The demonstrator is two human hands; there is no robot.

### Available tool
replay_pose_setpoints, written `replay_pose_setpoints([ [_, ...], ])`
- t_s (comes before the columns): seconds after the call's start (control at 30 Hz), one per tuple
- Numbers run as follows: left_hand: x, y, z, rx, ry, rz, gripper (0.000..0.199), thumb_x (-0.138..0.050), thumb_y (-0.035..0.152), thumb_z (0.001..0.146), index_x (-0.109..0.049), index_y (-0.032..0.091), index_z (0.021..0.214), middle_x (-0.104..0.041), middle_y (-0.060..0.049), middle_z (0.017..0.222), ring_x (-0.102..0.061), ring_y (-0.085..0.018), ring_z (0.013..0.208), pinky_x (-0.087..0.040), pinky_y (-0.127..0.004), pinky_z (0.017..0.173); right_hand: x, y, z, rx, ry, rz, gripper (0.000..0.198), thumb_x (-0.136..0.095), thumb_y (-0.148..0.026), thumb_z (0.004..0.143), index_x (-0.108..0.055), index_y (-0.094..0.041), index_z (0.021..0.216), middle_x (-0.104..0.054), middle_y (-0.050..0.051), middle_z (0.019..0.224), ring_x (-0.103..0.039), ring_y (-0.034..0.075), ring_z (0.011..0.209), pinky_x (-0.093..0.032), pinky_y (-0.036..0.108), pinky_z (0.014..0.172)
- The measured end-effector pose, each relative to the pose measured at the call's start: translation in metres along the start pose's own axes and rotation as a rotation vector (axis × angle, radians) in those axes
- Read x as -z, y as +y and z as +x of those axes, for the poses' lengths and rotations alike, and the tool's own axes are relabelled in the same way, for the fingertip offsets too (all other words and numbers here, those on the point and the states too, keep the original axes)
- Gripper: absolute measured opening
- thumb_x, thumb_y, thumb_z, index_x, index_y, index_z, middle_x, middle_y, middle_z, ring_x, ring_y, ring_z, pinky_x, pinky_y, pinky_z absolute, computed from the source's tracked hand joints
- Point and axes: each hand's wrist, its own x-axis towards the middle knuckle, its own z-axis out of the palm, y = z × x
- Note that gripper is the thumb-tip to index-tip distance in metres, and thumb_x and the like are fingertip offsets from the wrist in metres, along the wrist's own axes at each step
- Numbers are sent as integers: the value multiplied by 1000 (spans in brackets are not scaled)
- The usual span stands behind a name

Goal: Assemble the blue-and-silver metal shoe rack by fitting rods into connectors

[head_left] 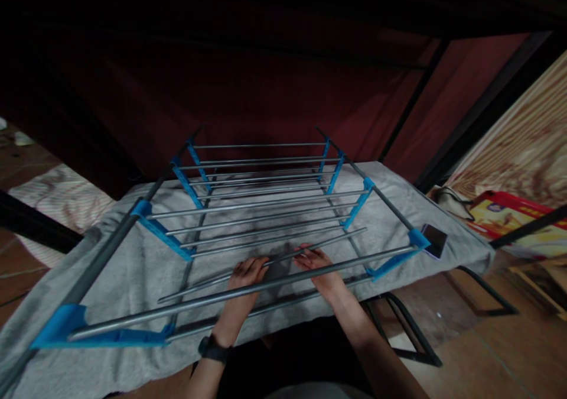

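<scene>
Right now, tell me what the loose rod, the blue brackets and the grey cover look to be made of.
Loose rod, held by both hands: probably metal tube, smooth grey with a thin sheen along it. Blue brackets: likely moulded plastic, uniformly bright and matte. Grey cover: fabric, perhaps a towel or blanket, going by its soft nap and draped, wrinkled edges.

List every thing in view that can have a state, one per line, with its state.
Drying rack: lying flat on the towel, rods bare.
Loose rod: free at both ends, slanted across the rack, held by both hands.
Left hand: fingers curled on the loose rod.
Right hand: fingers on the loose rod.
Grey towel: spread over the table, edge hanging.
Phone: lying flat by the rack's corner, screen dark.
Wristwatch: worn on the left wrist.
</scene>
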Motion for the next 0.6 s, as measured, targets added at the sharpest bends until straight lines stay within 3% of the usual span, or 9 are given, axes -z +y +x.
replay_pose_setpoints([
  [0.2, 5, 4, 9, 5, 102, -76, 23, -46, 33, 101, -65, 23, 110, -73, -5, 102, -69, -22, 95, -55, -36, 87, -31, 1, 5, 58, -146, -96, 25, -80, -37, 78, -75, -29, 101, -75, 1, 109, -71, 21, 92, -55, 40, 95],
  [0.4, 7, 17, 17, 56, 156, -201, 22, -46, 31, 101, -63, 24, 113, -72, -4, 101, -68, -20, 96, -54, -35, 86, -59, 12, 11, 100, -177, -108, 26, -78, -46, 80, -73, -30, 100, -75, 1, 104, -70, 22, 97, -53, 40, 96],
  [0.6, 5, 16, 18, 86, 229, -111, 25, -48, 28, 100, -63, 23, 118, -73, -6, 107, -67, -24, 103, -51, -42, 94, -86, -8, 27, 429, -43, -97, 33, -71, -55, 83, -65, -32, 107, -70, -2, 84, -67, 20, 83, -53, 36, 81],
])
